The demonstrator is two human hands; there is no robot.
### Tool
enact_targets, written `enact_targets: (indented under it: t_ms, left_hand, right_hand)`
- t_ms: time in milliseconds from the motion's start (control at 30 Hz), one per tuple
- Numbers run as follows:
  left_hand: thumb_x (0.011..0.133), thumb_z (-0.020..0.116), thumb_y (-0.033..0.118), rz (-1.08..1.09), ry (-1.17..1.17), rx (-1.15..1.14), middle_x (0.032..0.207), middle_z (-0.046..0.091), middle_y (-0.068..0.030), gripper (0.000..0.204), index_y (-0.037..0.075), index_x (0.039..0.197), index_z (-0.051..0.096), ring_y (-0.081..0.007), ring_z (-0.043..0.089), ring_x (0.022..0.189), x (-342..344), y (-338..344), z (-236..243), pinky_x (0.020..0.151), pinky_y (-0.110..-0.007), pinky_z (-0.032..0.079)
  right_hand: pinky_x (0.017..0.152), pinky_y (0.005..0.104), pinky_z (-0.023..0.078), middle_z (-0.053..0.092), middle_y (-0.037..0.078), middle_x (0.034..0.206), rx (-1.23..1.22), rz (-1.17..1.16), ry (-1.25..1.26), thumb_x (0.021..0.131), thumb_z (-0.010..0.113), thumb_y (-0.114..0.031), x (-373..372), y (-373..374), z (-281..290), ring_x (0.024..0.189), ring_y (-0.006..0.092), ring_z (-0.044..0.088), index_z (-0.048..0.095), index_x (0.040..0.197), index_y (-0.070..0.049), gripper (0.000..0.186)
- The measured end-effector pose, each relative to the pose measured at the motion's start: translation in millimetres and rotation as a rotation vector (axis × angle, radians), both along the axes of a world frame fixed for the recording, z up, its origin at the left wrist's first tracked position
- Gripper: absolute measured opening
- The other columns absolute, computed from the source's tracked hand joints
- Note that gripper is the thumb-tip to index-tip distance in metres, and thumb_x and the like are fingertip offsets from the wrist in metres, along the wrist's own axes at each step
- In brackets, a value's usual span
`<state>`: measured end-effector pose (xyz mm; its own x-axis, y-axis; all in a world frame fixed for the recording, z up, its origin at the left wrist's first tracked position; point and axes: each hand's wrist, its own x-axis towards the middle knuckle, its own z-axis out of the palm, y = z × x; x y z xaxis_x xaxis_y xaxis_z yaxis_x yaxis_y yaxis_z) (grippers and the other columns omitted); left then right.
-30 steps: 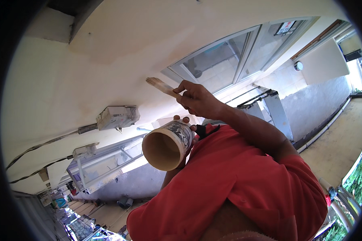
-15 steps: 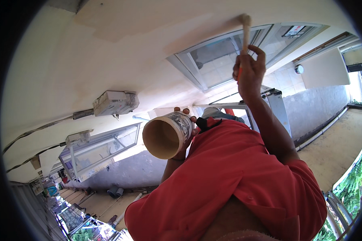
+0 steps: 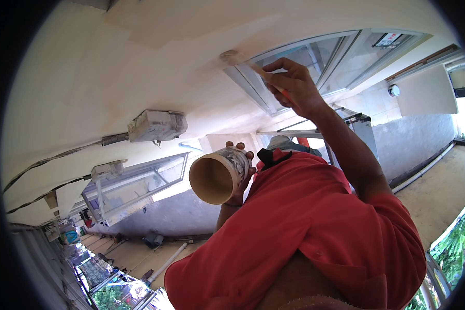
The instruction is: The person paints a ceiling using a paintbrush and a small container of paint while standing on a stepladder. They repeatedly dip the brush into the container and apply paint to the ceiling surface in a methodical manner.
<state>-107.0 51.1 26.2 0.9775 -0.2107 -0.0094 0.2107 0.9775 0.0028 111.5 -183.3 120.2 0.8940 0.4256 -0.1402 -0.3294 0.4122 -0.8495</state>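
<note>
The red shirt [image 3: 294, 227] has short sleeves and an open collar [image 3: 357, 274]. Black cloth [image 3: 267, 159] shows near its hem.

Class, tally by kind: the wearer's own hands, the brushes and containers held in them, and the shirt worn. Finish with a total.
Hands: 2 (left hand, right hand)
Held brushes: 1 (wood-coloured brush)
Held containers: 1 (round container)
Shirts: 1 (red shirt)
Total: 5
</note>
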Motion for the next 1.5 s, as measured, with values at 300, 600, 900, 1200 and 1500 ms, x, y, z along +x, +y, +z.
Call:
enact_targets:
  t_ms: [300,600,900,1200,1500]
  left_hand:
    - [0.102,0.070,0.049,0.020,-0.033,-0.080,0.156,0.043,-0.0237,0.080,0.008,0.162,0.038,-0.0498,0.045,0.145,-2,-4,-16,0.109,-0.070,0.053]
    - [0.104,0.066,0.047,0.022,-0.021,0.021,0.152,0.047,-0.0173,0.068,0.014,0.159,0.042,-0.0434,0.048,0.140,7,-3,-14,0.097,-0.064,0.058]
    - [0.105,0.065,0.043,0.058,0.022,0.074,0.151,0.047,-0.0163,0.064,0.014,0.158,0.042,-0.0414,0.048,0.140,-7,-5,-9,0.096,-0.062,0.058]
    - [0.099,0.070,0.058,0.069,-0.003,-0.062,0.156,0.046,-0.0230,0.084,0.009,0.161,0.042,-0.0488,0.045,0.144,-6,-9,-17,0.110,-0.074,0.050]
    - [0.102,0.067,0.053,0.030,-0.072,-0.080,0.156,0.046,-0.0201,0.075,0.011,0.160,0.045,-0.0457,0.045,0.144,10,-11,-29,0.102,-0.066,0.056]
  right_hand:
    - [0.043,0.0246,0.036,0.061,0.005,0.076,-0.037,-0.639,-0.092,0.116,0.055,-0.033,-35,-59,-8,0.051,0.0093,0.052,0.060,0.126,0.002,0.037]
    - [0.054,0.0337,0.050,0.059,0.009,0.077,-0.030,-0.187,0.110,0.117,0.048,-0.031,-31,70,3,0.056,0.0186,0.058,0.055,0.121,0.006,0.038]
    - [0.043,0.0291,0.032,0.052,0.002,0.068,-0.062,0.283,0.167,0.111,0.062,-0.031,-21,87,-10,0.049,0.0096,0.043,0.064,0.102,0.004,0.036]
    - [0.039,0.0230,0.031,0.051,0.000,0.066,0.090,-0.280,0.156,0.114,0.057,-0.032,-28,-5,2,0.044,0.0065,0.041,0.065,0.114,0.005,0.038]
    - [0.050,0.0304,0.047,0.058,0.007,0.073,0.109,-0.443,-0.061,0.118,0.047,-0.037,-8,15,26,0.053,0.0151,0.053,0.055,0.110,-0.003,0.036]
